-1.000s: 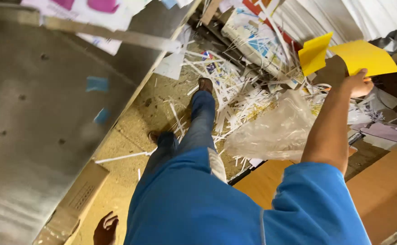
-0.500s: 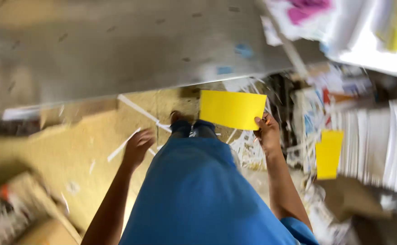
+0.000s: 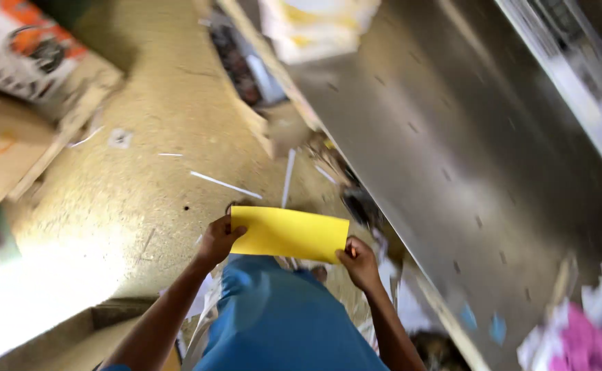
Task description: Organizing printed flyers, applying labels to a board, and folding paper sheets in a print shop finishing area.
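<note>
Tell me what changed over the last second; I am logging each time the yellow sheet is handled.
A second ago the right hand alone held yellow paper up at arm's length while the left hand hung low by the leg. Now both hands hold one yellow sheet by its ends, flat in front of the body over the floor. The right hand's grip on yellow paper stayed throughout.
</note>
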